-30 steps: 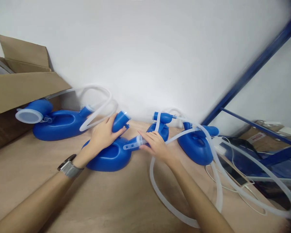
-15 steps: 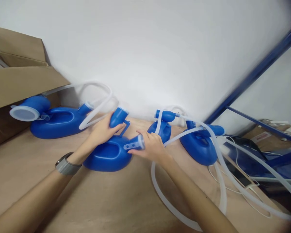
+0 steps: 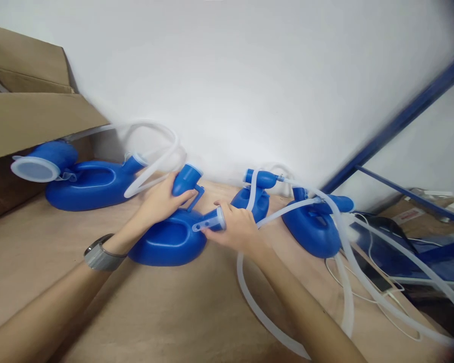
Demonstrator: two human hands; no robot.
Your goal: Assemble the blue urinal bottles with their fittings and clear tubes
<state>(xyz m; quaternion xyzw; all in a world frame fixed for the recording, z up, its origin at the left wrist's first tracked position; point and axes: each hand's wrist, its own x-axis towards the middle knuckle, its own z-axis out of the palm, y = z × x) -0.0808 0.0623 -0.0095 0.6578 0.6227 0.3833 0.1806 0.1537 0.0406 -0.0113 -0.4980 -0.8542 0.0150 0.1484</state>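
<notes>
A blue plastic bottle lies on the wooden surface in front of me. My left hand is wrapped round its angled neck, and a watch sits on that wrist. My right hand is closed on a blue tube connector with a clear collar, held just right of the bottle's neck. From it a translucent white hose loops down and round under my right forearm.
Another blue bottle with a wide funnel mouth and white hose lies at the left under a cardboard box. Two more blue bottles with hoses lie right of my hands. A blue metal rack, cables and a phone are at the right. A white wall stands behind.
My right hand has lifted the connector slightly and closed more firmly on it. The left hand keeps its hold on the bottle's neck. The view has shifted a little.
</notes>
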